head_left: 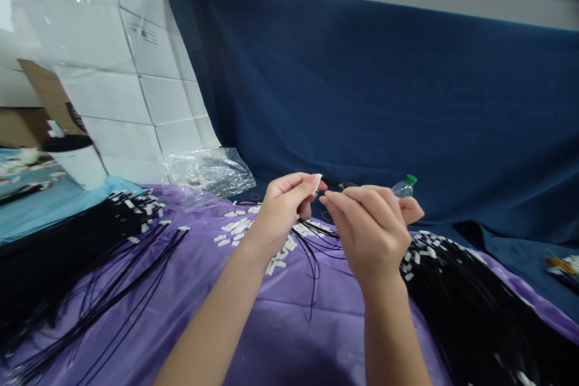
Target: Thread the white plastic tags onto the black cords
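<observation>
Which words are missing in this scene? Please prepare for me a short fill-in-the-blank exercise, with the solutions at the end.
1. The small piece held by the left hand is ____ in colour.
2. Behind the right hand there is a bottle with a ____ cap.
3. The sheet below the two hands is ____ in colour.
4. The stacked boxes are on the ____ side of the picture.

Missing words: white; green; purple; left.
</observation>
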`<action>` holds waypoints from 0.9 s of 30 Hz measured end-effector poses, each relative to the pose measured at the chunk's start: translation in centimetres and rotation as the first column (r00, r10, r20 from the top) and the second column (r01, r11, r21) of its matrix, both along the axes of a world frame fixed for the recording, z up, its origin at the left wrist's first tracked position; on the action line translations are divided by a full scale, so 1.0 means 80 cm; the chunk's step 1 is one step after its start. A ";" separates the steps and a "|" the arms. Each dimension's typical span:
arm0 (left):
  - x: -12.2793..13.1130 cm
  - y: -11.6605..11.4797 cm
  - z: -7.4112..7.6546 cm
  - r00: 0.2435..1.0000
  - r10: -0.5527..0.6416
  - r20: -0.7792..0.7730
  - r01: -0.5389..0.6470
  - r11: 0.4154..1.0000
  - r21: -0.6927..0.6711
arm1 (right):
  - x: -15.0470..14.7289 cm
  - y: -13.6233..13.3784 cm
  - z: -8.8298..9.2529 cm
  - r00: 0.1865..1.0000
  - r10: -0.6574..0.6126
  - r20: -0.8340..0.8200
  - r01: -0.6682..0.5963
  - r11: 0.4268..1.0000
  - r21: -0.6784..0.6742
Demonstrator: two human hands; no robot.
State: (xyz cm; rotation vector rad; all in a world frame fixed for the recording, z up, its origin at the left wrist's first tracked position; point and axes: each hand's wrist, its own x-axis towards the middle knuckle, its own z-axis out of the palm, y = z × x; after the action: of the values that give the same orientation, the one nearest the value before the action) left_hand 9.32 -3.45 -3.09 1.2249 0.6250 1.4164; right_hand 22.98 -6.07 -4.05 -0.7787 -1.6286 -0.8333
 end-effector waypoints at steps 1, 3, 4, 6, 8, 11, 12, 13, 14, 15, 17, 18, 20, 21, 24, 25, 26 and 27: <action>-0.002 0.004 0.000 1.000 0.018 0.021 -0.018 1.000 -0.021 | 0.002 -0.006 0.003 1.000 -0.011 -0.025 0.011 1.000 -0.003; -0.010 0.011 0.001 0.994 0.076 0.084 -0.069 0.995 -0.077 | 0.005 -0.022 0.009 0.993 0.023 -0.114 -0.024 1.000 -0.009; -0.015 0.014 0.002 0.987 0.098 0.128 -0.084 0.991 -0.107 | 0.008 -0.031 0.013 0.982 0.073 -0.172 -0.079 0.996 -0.030; -0.027 0.017 0.006 0.967 0.105 0.232 -0.067 0.984 -0.164 | 0.013 -0.049 0.019 0.932 0.221 -0.287 -0.273 0.949 -0.159; -0.038 0.019 0.010 0.937 0.078 0.341 -0.010 0.981 -0.195 | 0.019 -0.060 0.024 0.899 0.310 -0.310 -0.420 0.813 -0.403; -0.050 0.023 0.012 0.874 -0.010 0.486 0.112 0.977 -0.182 | 0.019 -0.058 0.025 0.898 0.345 -0.273 -0.436 0.612 -0.660; -0.052 0.024 0.012 0.847 -0.050 0.529 0.159 0.974 -0.164 | 0.017 -0.052 0.024 0.896 0.342 -0.283 -0.438 0.578 -0.688; -0.053 0.025 0.011 0.818 -0.089 0.569 0.206 0.968 -0.144 | 0.013 -0.046 0.021 0.892 0.335 -0.305 -0.448 0.553 -0.703; -0.053 0.026 0.010 0.786 -0.123 0.606 0.247 0.961 -0.124 | 0.008 -0.040 0.019 0.883 0.330 -0.334 -0.466 0.533 -0.706; -0.053 0.026 0.009 0.755 -0.153 0.637 0.283 0.953 -0.106 | 0.002 -0.033 0.016 0.872 0.331 -0.359 -0.486 0.514 -0.707; -0.051 0.026 0.008 0.701 -0.198 0.685 0.342 0.936 -0.079 | -0.009 -0.023 0.011 0.848 0.349 -0.399 -0.527 0.469 -0.708; -0.049 0.026 0.008 0.680 -0.210 0.702 0.361 0.930 -0.072 | -0.014 -0.020 0.009 0.834 0.363 -0.415 -0.547 0.448 -0.707; -0.046 0.024 0.008 0.662 -0.214 0.718 0.376 0.924 -0.072 | -0.021 -0.017 0.006 0.808 0.391 -0.441 -0.582 0.412 -0.701; -0.044 0.024 0.009 0.663 -0.210 0.719 0.376 0.923 -0.077 | -0.024 -0.017 0.005 0.798 0.403 -0.448 -0.594 0.401 -0.698; -0.041 0.023 0.009 0.685 -0.196 0.702 0.361 0.928 -0.093 | -0.028 -0.019 0.004 0.787 0.433 -0.440 -0.606 0.408 -0.683; -0.041 0.023 0.008 0.700 -0.189 0.689 0.347 0.933 -0.096 | -0.029 -0.020 0.004 0.792 0.435 -0.428 -0.599 0.422 -0.680; -0.040 0.023 0.007 0.717 -0.180 0.674 0.326 0.941 -0.095 | -0.030 -0.020 0.004 0.800 0.435 -0.414 -0.589 0.438 -0.679; -0.040 0.024 0.006 0.735 -0.170 0.656 0.300 0.950 -0.090 | -0.030 -0.020 0.004 0.809 0.433 -0.398 -0.577 0.452 -0.681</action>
State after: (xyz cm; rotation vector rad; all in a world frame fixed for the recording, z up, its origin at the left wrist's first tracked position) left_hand 6.10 -1.50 -2.65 0.5658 0.1065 1.4031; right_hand 20.58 -7.71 -3.76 -0.8242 -1.9148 0.4570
